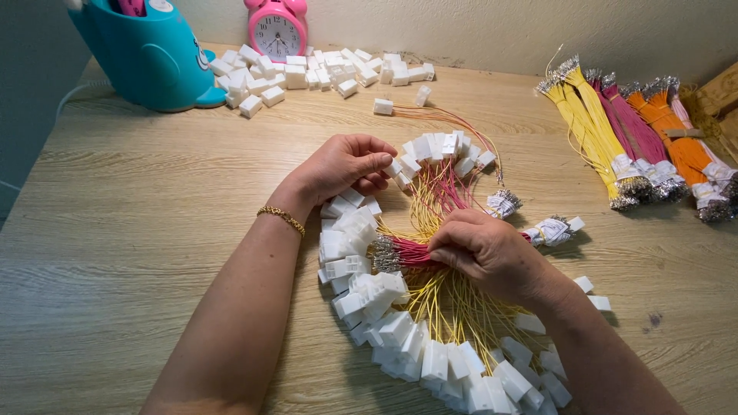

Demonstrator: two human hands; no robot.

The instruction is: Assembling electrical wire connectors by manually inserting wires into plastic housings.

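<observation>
1. My left hand (346, 165) reached in from the lower left, palm down, its grip pinched closed on a white connector (394, 167) at the top of the ring of wired connectors (384, 323).
2. My right hand (488, 253) came in from the lower right, knuckles up, its grip closed around a pink wire bundle (407, 253) whose metal terminals pointed left, over the middle of the ring.
3. Yellow wires (446, 307) fanned out under that hand toward the white housings, crowding the space between both hands.
4. Farther out on the wooden counter (138, 230) lay loose white connectors (307, 73) near a pink alarm clock (277, 29) and a teal container (146, 54); bundles of yellow, pink and orange wires (630, 138) lay well apart on the right.
</observation>
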